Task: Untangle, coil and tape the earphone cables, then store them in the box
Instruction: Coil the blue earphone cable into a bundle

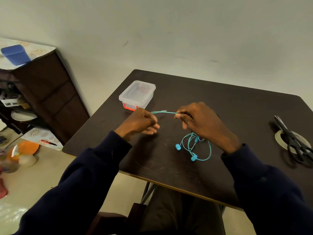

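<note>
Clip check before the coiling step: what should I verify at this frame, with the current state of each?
1. Both hands on the cable: ok; the left hand and right hand pinch a taut stretch.
2. Tangles cleared: cannot tell; loops overlap under the right hand.
3. Earbuds free: ok; both lie on the table.
4. Box open: not ok; the lid is on.
5. Tape roll and scissors at hand: ok; the scissors lie across the roll.

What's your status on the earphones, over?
Left hand, right hand pinch thin turquoise earphone cable, taut between. Rest loose on dark table, untaped. Clear plastic box lidded, path clear.
</note>
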Demonstrator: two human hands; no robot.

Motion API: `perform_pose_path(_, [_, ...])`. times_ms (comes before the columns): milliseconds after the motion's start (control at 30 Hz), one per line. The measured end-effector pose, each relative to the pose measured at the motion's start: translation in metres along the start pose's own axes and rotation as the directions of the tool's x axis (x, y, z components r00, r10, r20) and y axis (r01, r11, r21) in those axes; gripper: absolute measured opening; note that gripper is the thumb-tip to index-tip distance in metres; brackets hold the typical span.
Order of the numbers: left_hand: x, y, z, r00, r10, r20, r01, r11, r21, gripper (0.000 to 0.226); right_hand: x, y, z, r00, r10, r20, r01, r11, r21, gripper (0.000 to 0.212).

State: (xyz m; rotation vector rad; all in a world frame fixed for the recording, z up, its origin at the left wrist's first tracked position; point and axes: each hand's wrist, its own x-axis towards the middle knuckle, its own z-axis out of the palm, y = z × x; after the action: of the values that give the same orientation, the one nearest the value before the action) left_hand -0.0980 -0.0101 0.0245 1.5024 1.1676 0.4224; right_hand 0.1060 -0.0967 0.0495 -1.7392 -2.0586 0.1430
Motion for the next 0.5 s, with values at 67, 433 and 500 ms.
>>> perform_pose_path(67, [0.0,0.0,-0.004,1.0,-0.009,0.011,0.009,1.0,0.018,0.006,0.0,0.0,0.004,1.0,-0.006,0.023,0.006,1.0,-0.004,0.022])
perform_pose_path(433, [0.001,-0.027,-0.004,0.859,0.493,-0.136,-0.368,0.78,0.506,0.026,-0.008,0.0,-0.005,0.996,-0.086,0.04,0.074,0.968,0.238,0.02])
perform_pose_path(500, [0.004,-0.028,-0.002,0.784,0.616,-0.074,-0.559,0.753,0.346,0.01,-0.006,0.0,-0.007,0.998,-0.037,-0.06,0.053,0.953,0.299,0.019])
